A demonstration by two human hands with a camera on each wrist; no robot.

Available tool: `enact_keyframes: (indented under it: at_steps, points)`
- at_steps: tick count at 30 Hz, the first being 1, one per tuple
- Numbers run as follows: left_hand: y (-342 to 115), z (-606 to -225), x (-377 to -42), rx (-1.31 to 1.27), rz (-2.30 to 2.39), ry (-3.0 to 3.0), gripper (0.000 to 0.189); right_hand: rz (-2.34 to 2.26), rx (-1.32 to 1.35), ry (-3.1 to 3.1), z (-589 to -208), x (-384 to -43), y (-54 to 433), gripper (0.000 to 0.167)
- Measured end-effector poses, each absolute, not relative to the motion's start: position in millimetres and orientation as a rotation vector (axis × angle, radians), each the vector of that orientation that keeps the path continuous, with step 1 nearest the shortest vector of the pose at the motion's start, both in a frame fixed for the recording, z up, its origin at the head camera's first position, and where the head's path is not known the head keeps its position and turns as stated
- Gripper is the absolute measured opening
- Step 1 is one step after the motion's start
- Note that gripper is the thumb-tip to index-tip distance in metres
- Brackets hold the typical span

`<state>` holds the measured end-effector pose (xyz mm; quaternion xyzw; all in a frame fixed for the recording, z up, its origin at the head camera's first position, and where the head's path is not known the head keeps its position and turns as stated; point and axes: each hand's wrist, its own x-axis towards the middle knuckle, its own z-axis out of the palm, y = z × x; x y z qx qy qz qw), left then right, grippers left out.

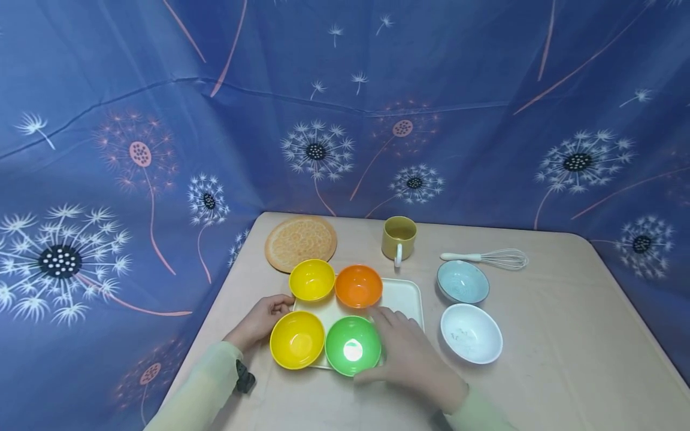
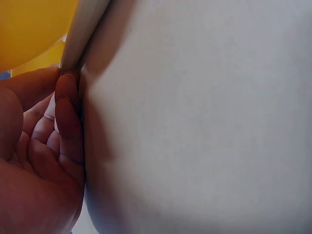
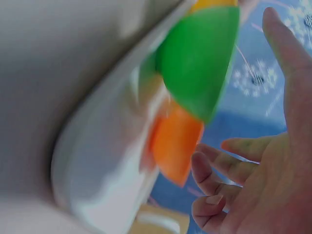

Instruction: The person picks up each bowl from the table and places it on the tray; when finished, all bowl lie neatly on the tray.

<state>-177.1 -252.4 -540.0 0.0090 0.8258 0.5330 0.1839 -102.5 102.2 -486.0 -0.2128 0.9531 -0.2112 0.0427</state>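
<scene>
My left hand point(image 1: 263, 321) is at the left edge of a white tray point(image 1: 405, 299). Close up in the left wrist view, its thumb and fingertips point(image 2: 68, 90) pinch the tray's rim point(image 2: 87, 30). Four bowls stand on the tray: a yellow bowl point(image 1: 312, 281) and an orange bowl point(image 1: 359, 287) behind, another yellow bowl point(image 1: 297, 341) and a green bowl point(image 1: 345, 335) in front. Beside the green bowl, my right hand point(image 1: 409, 353) is spread, thumb and fingers apart; the right wrist view has it holding nothing, a gap between palm and green bowl point(image 3: 200, 58).
Behind the tray lie a round pizza-like board point(image 1: 299, 239) and a mustard mug point(image 1: 399, 236) with a white handle. To the right are a whisk point(image 1: 501, 258), a light blue bowl point(image 1: 463, 281) and a white bowl point(image 1: 471, 333). Patterned blue cloth point(image 1: 345, 143) hangs along the table's back.
</scene>
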Motion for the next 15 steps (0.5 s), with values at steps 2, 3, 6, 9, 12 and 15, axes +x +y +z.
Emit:
enact_keyframes:
  at_steps: [2,3,6,9,12,15]
  points:
    - [-251.8,-539.6,-176.8,0.009,1.508,2.322,0.034,-0.61,-0.611,2.979,-482.2,-101.9,115.6,0.135]
    - [-251.6,-539.2,-176.7,0.007,1.513,2.319,0.034,-0.594,-0.591,3.009,-480.3,-101.5,123.6,0.135]
    - [-251.1,-538.2,-176.3,-0.002,1.512,2.328,0.034,-0.578,-0.544,3.095,-477.5,-101.7,151.7,0.129]
    - [-251.2,-537.5,-175.8,-0.007,1.511,2.333,0.034,-0.589,-0.482,3.145,-475.4,-100.7,182.8,0.124]
    - [-252.0,-537.8,-175.6,0.003,1.51,2.328,0.034,-0.571,-0.382,3.19,-476.4,-98.3,212.2,0.125]
    - [-252.7,-538.8,-175.2,0.017,1.51,2.324,0.035,-0.543,-0.27,3.23,-481.2,-95.2,236.4,0.125]
